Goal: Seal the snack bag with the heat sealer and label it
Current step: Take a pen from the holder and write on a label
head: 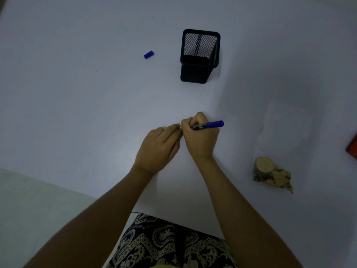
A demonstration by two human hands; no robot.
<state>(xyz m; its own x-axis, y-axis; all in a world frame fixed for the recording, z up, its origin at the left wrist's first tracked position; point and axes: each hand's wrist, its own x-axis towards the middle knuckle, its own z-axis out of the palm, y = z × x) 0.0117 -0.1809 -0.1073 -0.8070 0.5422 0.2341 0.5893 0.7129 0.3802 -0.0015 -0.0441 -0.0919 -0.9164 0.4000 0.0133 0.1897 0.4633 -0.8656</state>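
Observation:
My right hand [200, 139] grips a blue marker [209, 125] in a writing hold, its blue end pointing right and its tip hidden under my fingers. My left hand [159, 149] rests flat beside it, fingertips pressed on the white table near the marker tip; whatever lies beneath them is white and hard to make out. The marker's blue cap [148, 54] lies alone at the upper middle. A clear snack bag [278, 151] lies to the right, with brownish snacks bunched at its near end.
A black mesh pen holder [200, 57] stands behind my hands. A red object [352, 147] pokes in at the right edge. The white table's [77, 113] near-left edge runs diagonally, with pale floor beyond. My patterned clothing shows at the bottom.

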